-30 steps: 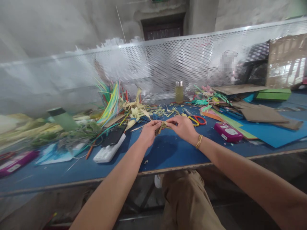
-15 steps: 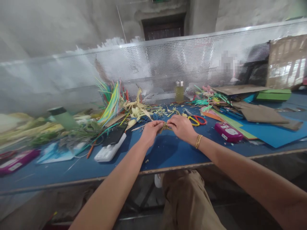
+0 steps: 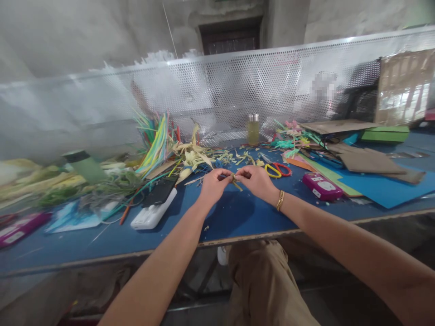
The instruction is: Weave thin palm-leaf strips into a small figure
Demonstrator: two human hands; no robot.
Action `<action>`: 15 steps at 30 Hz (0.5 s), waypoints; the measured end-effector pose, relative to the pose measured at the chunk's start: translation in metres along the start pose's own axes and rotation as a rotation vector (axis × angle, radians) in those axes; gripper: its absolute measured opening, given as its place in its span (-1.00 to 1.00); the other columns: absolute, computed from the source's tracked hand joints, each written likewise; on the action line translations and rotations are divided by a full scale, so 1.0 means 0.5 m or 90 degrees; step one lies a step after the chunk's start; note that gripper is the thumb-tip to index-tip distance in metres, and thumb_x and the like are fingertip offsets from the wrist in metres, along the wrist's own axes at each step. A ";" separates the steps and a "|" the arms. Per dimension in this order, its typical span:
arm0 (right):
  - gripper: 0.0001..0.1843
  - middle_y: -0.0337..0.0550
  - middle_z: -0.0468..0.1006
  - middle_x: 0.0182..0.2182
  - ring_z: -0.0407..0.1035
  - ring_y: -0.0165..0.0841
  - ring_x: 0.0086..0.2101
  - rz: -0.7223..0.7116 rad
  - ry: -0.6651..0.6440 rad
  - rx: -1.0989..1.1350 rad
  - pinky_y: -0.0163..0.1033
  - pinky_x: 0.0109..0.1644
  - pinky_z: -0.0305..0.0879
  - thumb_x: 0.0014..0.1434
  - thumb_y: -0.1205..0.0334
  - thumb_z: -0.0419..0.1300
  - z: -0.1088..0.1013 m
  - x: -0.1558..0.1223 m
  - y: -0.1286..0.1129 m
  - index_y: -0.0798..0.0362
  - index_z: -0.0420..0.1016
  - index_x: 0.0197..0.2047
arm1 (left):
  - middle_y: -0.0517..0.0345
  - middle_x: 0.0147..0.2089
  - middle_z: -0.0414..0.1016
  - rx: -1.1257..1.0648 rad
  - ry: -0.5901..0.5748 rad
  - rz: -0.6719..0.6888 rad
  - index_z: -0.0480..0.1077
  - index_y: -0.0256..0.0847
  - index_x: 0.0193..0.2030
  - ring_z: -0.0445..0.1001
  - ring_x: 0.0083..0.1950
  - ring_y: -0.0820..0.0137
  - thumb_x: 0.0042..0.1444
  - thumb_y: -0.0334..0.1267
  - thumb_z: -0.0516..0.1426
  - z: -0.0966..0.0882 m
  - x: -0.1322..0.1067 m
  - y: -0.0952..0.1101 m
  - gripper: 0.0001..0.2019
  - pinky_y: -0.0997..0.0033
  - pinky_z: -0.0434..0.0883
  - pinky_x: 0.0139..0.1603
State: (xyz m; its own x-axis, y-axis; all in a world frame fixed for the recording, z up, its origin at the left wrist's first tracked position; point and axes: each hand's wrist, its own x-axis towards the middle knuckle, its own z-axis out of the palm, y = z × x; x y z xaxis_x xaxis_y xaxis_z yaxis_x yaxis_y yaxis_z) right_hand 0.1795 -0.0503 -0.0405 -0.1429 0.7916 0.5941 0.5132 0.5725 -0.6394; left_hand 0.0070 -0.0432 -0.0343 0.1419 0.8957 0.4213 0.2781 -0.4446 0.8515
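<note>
Both my hands meet over the middle of the blue table (image 3: 238, 217). My left hand (image 3: 212, 184) and my right hand (image 3: 256, 181) are each closed in a pinch on a small piece of dried leaf strip (image 3: 234, 180) held between them, just above the tabletop. A gold bracelet sits on my right wrist. Close behind my hands lies a heap of pale leaf strips (image 3: 193, 158), and yellow-and-red scissors (image 3: 277, 169) lie just to the right.
Coloured strips (image 3: 154, 142) fan up at the left, beside a green bottle (image 3: 83, 165). A white device and black phone (image 3: 154, 206) lie left of my hands. A glass jar (image 3: 253, 129), pink cases (image 3: 321, 185), cardboard sheets (image 3: 367, 160) and a perforated metal screen (image 3: 238, 90) stand behind.
My hands have drawn closer together and the leaf piece between them looks shorter and more bunched than a second ago. The view has shifted slightly.
</note>
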 end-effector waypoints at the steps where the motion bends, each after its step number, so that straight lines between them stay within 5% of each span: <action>1: -0.89 -0.19 0.59 -0.42 0.42 -0.41 -0.42 -0.012 -0.009 -0.015 -0.32 -0.33 0.26 0.10 0.25 0.23 -0.002 -0.002 -0.002 0.05 0.58 -0.33 | 0.11 -0.37 0.55 0.006 -0.001 0.000 0.51 -0.22 -0.37 0.48 -0.35 0.35 -0.07 -0.26 0.24 0.000 0.000 -0.001 -0.88 0.36 0.38 -0.24; 10: -0.86 -0.21 0.54 -0.44 0.35 -0.43 -0.40 -0.102 -0.024 -0.098 -0.33 -0.30 0.19 0.14 0.29 0.19 -0.019 0.009 -0.010 0.03 0.60 -0.34 | 0.27 -0.55 0.39 -0.139 0.002 -0.056 0.45 -0.21 -0.35 0.29 -0.53 0.48 -0.05 -0.26 0.21 0.015 -0.005 -0.002 -0.89 0.46 0.23 -0.44; 15: -0.90 -0.22 0.57 -0.46 0.38 -0.42 -0.44 -0.014 0.009 -0.042 -0.33 -0.34 0.22 0.08 0.30 0.21 -0.005 0.006 -0.003 0.05 0.57 -0.40 | 0.18 -0.41 0.47 -0.096 -0.030 -0.012 0.43 -0.21 -0.32 0.41 -0.36 0.42 -0.08 -0.24 0.25 0.020 -0.004 -0.011 -0.83 0.44 0.31 -0.31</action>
State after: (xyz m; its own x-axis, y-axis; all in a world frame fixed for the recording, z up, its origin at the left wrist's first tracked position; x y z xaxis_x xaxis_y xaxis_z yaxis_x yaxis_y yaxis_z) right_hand 0.1806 -0.0494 -0.0365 -0.1421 0.7758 0.6148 0.5648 0.5736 -0.5932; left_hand 0.0148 -0.0424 -0.0429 0.1840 0.9011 0.3927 0.1364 -0.4191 0.8976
